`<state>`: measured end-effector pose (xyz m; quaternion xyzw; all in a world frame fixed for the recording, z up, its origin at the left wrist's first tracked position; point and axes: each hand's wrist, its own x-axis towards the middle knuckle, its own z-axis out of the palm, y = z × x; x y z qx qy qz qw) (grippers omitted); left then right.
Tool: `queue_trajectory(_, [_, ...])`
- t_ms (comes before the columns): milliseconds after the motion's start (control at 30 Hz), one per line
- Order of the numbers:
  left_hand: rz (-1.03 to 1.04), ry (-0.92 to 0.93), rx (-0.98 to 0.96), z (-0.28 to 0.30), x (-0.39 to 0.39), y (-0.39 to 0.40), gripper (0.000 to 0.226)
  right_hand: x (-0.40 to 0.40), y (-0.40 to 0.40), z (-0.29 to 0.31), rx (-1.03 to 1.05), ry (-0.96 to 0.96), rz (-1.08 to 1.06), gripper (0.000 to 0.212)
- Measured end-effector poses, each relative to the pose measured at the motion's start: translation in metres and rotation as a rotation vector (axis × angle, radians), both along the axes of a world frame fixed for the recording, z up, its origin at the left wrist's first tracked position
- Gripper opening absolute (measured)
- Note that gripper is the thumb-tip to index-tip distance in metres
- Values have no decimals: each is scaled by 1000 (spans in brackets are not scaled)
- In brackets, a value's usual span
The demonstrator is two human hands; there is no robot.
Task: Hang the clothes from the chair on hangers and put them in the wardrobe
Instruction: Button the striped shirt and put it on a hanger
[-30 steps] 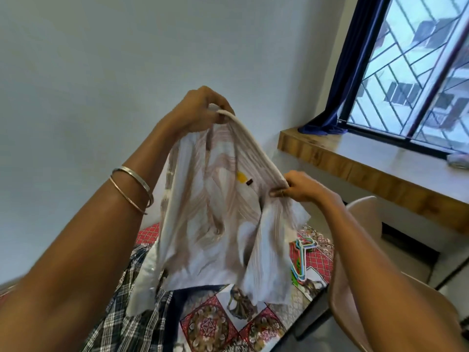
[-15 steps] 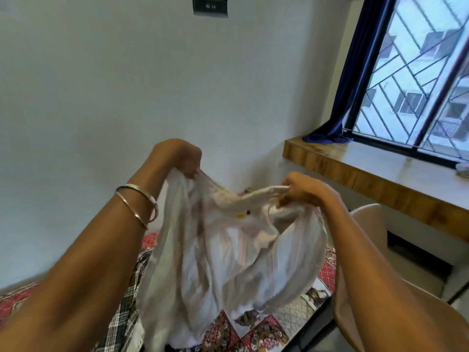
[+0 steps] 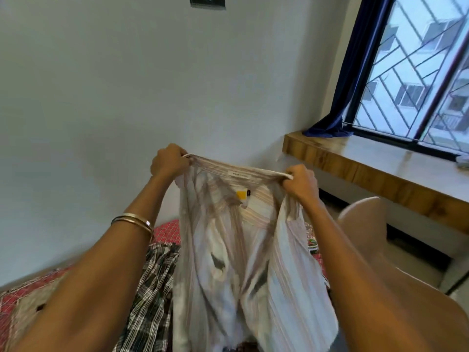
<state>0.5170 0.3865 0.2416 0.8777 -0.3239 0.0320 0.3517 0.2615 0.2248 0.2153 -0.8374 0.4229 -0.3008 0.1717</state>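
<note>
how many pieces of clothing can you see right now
2. A striped shirt stretched by its collar between the left hand and right hand, and a checked shirt lying on the bed beneath the left arm. More may be hidden behind them.

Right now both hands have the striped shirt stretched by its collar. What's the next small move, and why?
Probably lower the striped shirt toward the bed and free one hand to get a hanger. The left hand and right hand both grip the collar, it hangs open with the label facing you, and no hanger is in it yet.
</note>
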Motion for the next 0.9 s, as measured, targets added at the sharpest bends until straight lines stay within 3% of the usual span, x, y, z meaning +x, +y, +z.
queue_trajectory(133, [54,28,11,-16,-6,3,19,0,1,-14,68,111,-89,18])
queue_trajectory(233, [-49,137,112,-22,-6,1,15,0,-4,-22,168,224,-128,27])
queue_trajectory(400, [-281,473,294,-15,-11,16,4,-12,-19,-15,442,251,259,12])
queue_trajectory(433, [-322,547,228,-13,-9,18,4,-13,-19,-9,468,175,328,10])
queue_trajectory(500, [-340,724,-30,-15,4,12,11,-7,-20,-1,669,-176,388,11])
queue_trajectory(567, [-232,730,-293,-19,12,4,12,2,-23,2,795,-484,313,15])
queue_trajectory(600, [-167,666,-335,-26,18,-5,9,13,-34,-3,748,-527,230,17])
queue_trajectory(667, [-112,622,-340,-41,22,-27,13,37,-58,-19,545,-415,74,16])
queue_trajectory(733, [-77,728,-365,-69,39,-68,24,74,-91,-48,462,-311,-76,12])
queue_trajectory(800, [-12,870,-407,-92,43,-92,29,94,-105,-73,511,-313,-148,15])
queue_trajectory(900, [78,936,-470,-140,78,-147,22,144,-156,-118,699,-410,-182,16])
